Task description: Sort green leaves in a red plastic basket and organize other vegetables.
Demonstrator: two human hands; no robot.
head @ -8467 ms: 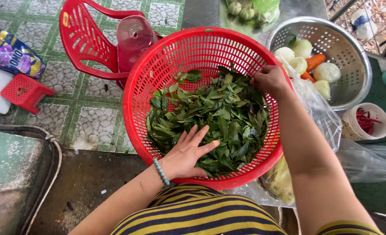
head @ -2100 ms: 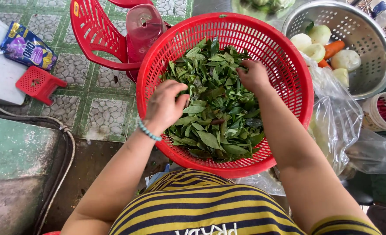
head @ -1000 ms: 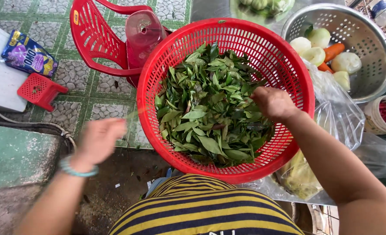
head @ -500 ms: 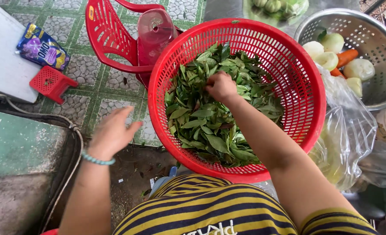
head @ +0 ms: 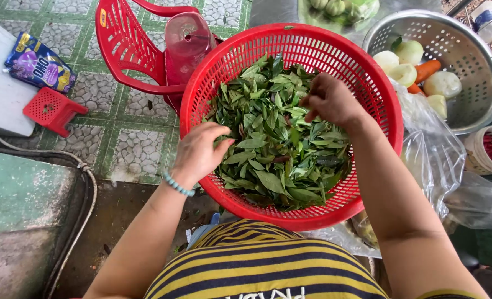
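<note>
1. At the bottom of the frame, nearest the camera, sits the person's striped yellow-and-dark shirt; both bare forearms reach up from it into the middle of the frame.
2. The left hand, with a pale bead bracelet at the wrist, rests at the left inner edge of the red basket. Its fingers curl loosely down onto the green leaves; whether they pinch a leaf cannot be told, since the tips are turned under.
3. The right hand hovers over the upper right of the heap, fingers bunched together as if nipping a leaf or stem, though what lies between them is too small to make out.
4. Judging by this, the step in hand is sorting through the leaves, which fill the basket at centre frame. The next move seems to call for lifting out the picked piece without scattering the pile.
5. Right of the basket lies a crumpled clear plastic bag, its contents unclear.
6. Farther off, at upper right, a metal colander holds pale vegetables and carrots, cut off by the frame edge. At upper left stands a red plastic chair on the tiled floor.
</note>
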